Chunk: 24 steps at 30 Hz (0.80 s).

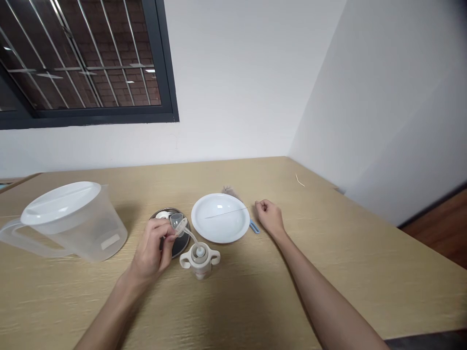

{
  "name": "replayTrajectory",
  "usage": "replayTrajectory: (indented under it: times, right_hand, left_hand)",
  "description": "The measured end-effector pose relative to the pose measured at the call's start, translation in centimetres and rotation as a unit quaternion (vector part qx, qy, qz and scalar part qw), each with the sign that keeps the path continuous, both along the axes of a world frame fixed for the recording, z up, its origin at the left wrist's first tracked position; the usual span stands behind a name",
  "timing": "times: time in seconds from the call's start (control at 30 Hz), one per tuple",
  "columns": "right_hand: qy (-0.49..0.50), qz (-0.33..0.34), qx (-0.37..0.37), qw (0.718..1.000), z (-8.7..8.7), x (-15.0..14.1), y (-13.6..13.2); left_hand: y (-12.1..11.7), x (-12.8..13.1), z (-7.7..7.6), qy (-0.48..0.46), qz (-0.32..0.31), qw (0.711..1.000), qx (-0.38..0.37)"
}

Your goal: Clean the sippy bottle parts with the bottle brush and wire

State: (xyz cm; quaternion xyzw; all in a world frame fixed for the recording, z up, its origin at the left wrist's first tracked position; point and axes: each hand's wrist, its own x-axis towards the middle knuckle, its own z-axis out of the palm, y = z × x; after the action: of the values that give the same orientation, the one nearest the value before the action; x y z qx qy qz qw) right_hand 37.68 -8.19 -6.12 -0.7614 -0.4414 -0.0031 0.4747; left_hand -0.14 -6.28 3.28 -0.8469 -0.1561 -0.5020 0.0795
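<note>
Straw [191, 236] in left hand [153, 244], end inside two-handled cup [202, 268].

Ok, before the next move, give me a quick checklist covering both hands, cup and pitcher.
1. Left hand gripping clear spout: ok.
2. Straw reaching into two-handled cup: ok, its white end shows inside the mouth.
3. Cup upright: ok.
4. Right hand holding thin rod: ok, rod extends over white bowl.
5. Lid on pitcher: ok.
6. Rod clean: cannot tell, too thin to make out.
</note>
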Motion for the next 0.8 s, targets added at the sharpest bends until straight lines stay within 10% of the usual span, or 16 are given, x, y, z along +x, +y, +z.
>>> replayTrajectory:
  times: [0.8]
  right_hand:
    - [-0.013,0.004,-0.007,1.000,-0.2,0.1,0.1]
  left_hand:
    - [-1.2,0.3,0.5,0.255,-0.046,0.966,-0.006]
